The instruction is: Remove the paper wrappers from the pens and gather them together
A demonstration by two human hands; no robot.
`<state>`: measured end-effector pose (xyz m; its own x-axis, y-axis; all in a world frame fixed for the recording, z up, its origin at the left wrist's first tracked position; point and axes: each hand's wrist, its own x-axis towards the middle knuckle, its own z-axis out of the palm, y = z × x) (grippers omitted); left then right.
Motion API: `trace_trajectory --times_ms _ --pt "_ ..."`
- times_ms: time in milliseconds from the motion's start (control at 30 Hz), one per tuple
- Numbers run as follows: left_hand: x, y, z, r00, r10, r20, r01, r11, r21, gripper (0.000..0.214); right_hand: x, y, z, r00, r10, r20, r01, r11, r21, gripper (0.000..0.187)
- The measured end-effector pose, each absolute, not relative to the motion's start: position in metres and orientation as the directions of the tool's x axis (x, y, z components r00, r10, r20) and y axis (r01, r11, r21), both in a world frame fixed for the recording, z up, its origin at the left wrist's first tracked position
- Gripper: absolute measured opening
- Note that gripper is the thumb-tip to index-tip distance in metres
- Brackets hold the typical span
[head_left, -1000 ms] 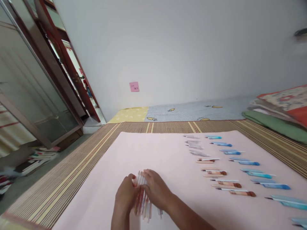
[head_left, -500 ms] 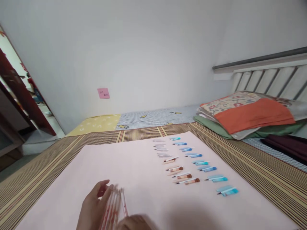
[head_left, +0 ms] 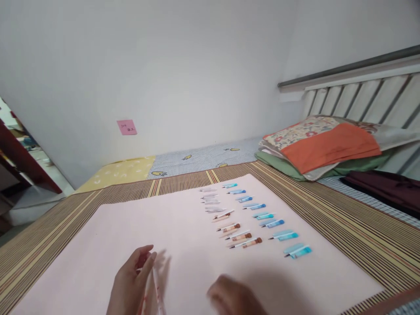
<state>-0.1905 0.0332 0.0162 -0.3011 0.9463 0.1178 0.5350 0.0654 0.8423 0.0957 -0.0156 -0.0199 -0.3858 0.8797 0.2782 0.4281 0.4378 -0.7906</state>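
Observation:
My left hand (head_left: 129, 282) sits at the bottom left of a pink sheet (head_left: 183, 245), fingers curled around a bundle of clear pens with red print (head_left: 154, 284) that shows blurred beside the thumb. My right hand (head_left: 232, 297) is a smeared shape low in the frame, apart from the bundle; its fingers cannot be made out. Farther out on the sheet lie two rows of pen parts: clear and brown pieces (head_left: 229, 225) on the left, blue pieces (head_left: 265, 215) on the right.
The pink sheet lies on a striped woven mat (head_left: 344, 218). Folded orange, floral and green bedding (head_left: 321, 148) is stacked at the right against a slatted headboard (head_left: 361, 96). A pink note (head_left: 126, 127) sticks on the white wall. A dark door frame (head_left: 16, 162) stands at the left.
The view has swung right and the rows of pen parts now sit farther away. My right hand has come off the pen bundle and moved right; my left hand still holds the bundle.

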Motion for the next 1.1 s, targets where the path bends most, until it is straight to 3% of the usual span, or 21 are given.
trace_trajectory --times_ms 100,167,467,900,1100 --pt "-0.187 0.035 0.017 -0.292 0.951 0.100 0.508 0.066 0.859 0.058 0.155 0.008 -0.011 -0.041 0.964 0.261 0.697 0.215 -0.685 0.031" --pt "-0.183 0.036 0.019 -0.277 0.957 0.084 0.481 0.062 0.875 0.058 0.188 0.022 -0.009 -0.012 0.958 0.286 0.775 0.189 -0.603 0.026" --pt "-0.165 0.034 0.021 -0.253 0.962 0.101 0.439 0.022 0.898 0.053 0.205 0.043 -0.026 -0.088 0.984 0.152 0.909 0.142 -0.392 0.029" --pt "-0.145 0.035 0.023 -0.231 0.961 0.151 0.421 -0.041 0.906 0.046 0.193 0.039 -0.020 -0.182 0.967 0.179 0.904 0.236 -0.356 0.024" --pt "-0.137 0.036 0.020 -0.137 0.987 0.089 0.437 -0.021 0.899 0.045 0.176 0.037 -0.028 -0.225 0.938 0.262 0.867 0.315 -0.386 0.027"
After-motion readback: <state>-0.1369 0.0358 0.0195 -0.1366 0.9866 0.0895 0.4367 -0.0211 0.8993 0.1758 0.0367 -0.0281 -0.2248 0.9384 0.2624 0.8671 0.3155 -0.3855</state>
